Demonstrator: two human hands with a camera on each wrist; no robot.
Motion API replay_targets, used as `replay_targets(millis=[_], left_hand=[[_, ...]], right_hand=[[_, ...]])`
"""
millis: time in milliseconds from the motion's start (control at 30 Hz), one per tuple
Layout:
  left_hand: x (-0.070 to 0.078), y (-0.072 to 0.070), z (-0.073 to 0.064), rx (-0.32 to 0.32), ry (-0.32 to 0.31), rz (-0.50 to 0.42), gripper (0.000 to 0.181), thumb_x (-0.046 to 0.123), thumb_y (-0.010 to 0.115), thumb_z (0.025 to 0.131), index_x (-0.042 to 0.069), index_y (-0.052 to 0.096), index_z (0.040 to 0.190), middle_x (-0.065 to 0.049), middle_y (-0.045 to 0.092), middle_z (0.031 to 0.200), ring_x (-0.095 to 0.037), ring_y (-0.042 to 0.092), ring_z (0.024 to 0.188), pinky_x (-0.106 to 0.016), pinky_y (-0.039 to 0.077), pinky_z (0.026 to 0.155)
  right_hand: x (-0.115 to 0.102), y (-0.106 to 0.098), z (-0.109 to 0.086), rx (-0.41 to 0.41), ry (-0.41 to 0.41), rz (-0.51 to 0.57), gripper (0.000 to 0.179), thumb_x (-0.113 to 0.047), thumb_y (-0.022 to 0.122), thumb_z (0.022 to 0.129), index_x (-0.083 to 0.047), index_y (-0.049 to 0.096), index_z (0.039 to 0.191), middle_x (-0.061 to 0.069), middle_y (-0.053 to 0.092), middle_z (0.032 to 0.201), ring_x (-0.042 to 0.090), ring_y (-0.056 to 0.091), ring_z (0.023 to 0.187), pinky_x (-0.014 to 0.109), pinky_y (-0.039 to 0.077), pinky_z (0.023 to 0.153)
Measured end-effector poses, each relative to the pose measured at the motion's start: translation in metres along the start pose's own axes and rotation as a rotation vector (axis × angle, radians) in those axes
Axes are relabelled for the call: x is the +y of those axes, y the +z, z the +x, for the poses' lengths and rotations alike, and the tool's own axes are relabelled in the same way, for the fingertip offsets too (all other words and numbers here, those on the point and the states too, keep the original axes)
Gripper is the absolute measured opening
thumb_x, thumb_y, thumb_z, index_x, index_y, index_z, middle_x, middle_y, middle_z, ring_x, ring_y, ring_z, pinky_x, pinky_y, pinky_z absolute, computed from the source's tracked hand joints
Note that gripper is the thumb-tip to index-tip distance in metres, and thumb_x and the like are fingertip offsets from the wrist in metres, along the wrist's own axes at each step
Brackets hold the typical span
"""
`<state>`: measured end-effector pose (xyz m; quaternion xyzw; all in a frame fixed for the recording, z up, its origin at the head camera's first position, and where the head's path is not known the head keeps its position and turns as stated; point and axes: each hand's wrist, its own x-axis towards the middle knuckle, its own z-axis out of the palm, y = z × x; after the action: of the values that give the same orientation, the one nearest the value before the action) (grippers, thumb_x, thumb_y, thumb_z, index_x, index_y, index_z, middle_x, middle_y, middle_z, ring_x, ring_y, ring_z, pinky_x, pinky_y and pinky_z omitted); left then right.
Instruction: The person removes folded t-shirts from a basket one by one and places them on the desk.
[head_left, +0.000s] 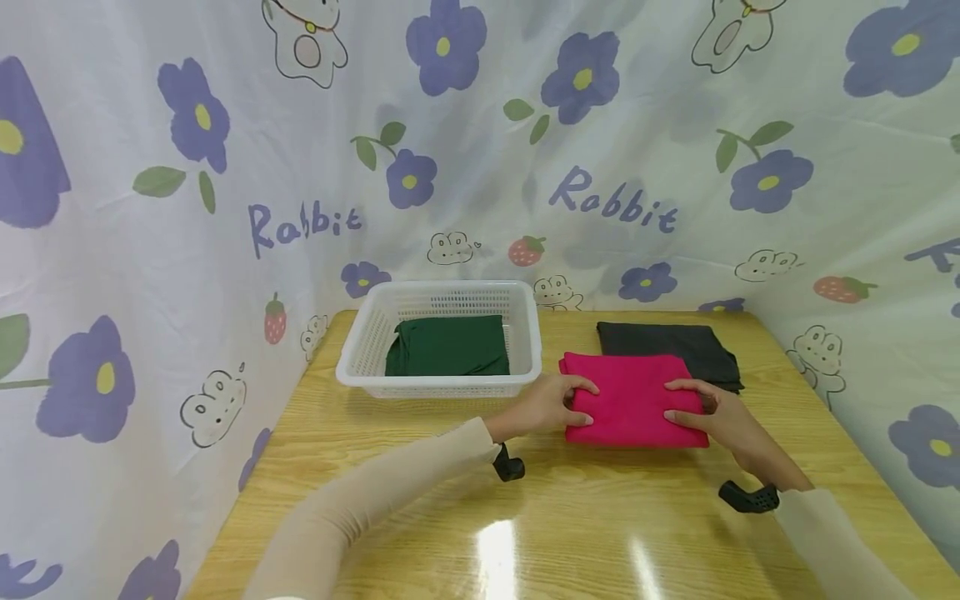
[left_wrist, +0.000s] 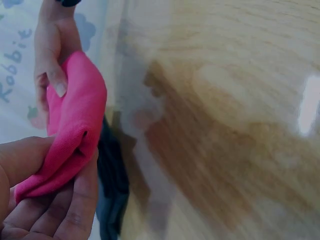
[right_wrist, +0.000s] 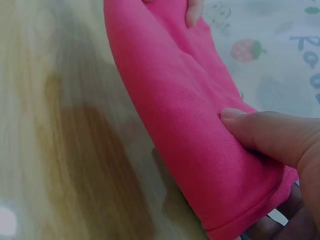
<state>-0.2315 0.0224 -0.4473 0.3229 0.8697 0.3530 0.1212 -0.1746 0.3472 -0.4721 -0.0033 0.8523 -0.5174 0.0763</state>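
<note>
The folded pink cloth is held just above the wooden table, its long axis running left to right, one long edge facing the person. The left hand grasps its left end, the right hand its right end, thumbs on top. In the head view its far edge overlaps the black cloth; the white basket, holding a green cloth, stands near its left end. Open tabletop spreads from its near edge toward the person
</note>
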Motion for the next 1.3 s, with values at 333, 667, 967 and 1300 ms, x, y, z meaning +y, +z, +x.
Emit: replay_targets(millis=[333, 667, 967, 1300], left_hand=[[-0.008, 0.022, 0.002, -0.038, -0.005, -0.007, 0.042, 0.023, 0.087, 0.085, 0.017, 0.073, 0.124, 0.005, 0.051, 0.071, -0.006, 0.046, 0.069, -0.02, 0.039, 0.059], [-0.017, 0.035, -0.002, -0.079, -0.001, -0.051, 0.044, 0.019, 0.087, 0.085, 0.013, 0.072, 0.126, 0.005, 0.049, 0.071, -0.006, 0.044, 0.068, -0.02, 0.038, 0.057], [-0.018, 0.035, -0.003, -0.086, 0.01, -0.05, 0.043, 0.017, 0.087, 0.085, 0.012, 0.073, 0.126, 0.004, 0.047, 0.067, -0.006, 0.042, 0.065, -0.019, 0.035, 0.056], [-0.025, 0.038, -0.002, -0.095, -0.01, -0.016, 0.043, 0.021, 0.089, 0.084, 0.014, 0.074, 0.123, 0.004, 0.049, 0.068, -0.006, 0.044, 0.065, -0.02, 0.037, 0.056]], right_hand=[[0.022, 0.004, -0.003, -0.01, 0.043, -0.036, 0.066, -0.037, 0.081, 0.09, -0.014, 0.056, 0.147, 0.021, 0.048, 0.143, 0.034, 0.046, 0.119, 0.039, 0.045, 0.087], [0.033, 0.012, -0.008, -0.046, 0.05, -0.017, 0.065, -0.036, 0.08, 0.091, -0.013, 0.056, 0.147, 0.02, 0.037, 0.156, 0.033, 0.049, 0.12, 0.036, 0.047, 0.088], [0.037, 0.012, -0.006, -0.046, 0.044, -0.035, 0.063, -0.036, 0.082, 0.09, -0.012, 0.059, 0.144, 0.02, 0.041, 0.153, 0.029, 0.053, 0.111, 0.035, 0.046, 0.086], [0.037, 0.016, -0.006, -0.051, 0.052, -0.083, 0.065, -0.039, 0.081, 0.09, -0.011, 0.06, 0.144, 0.024, 0.036, 0.158, 0.037, 0.047, 0.127, 0.037, 0.047, 0.093]])
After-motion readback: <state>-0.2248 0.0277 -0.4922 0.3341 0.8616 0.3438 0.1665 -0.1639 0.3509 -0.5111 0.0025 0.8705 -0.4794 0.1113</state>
